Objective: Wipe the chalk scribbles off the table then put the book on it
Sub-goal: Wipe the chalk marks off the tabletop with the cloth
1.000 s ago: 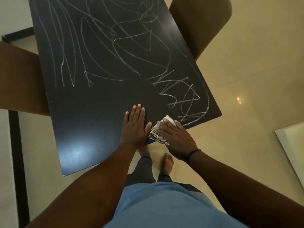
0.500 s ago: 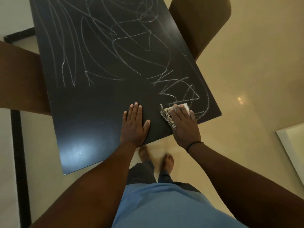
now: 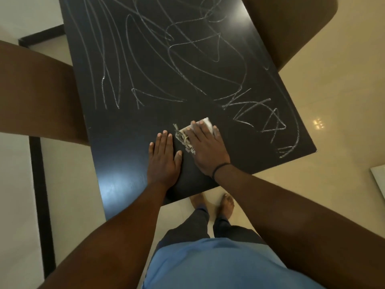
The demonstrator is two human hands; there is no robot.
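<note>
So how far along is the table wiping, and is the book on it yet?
Early days. Done: the near strip of the table looks free of chalk. In hand: the right hand presses the cloth flat on the tabletop, while the left hand rests flat beside it. Left: the chalk scribbles cover most of the top. No book is in view.

Readable text: none in view.
Table: chalk scribbles only, loose loops and zigzags, no letters or numbers to make out.
Cloth: pale, frayed at one edge, no label or print legible.
Wristband: plain dark band, no marking visible.
Shirt: plain blue, no logo visible.
</note>
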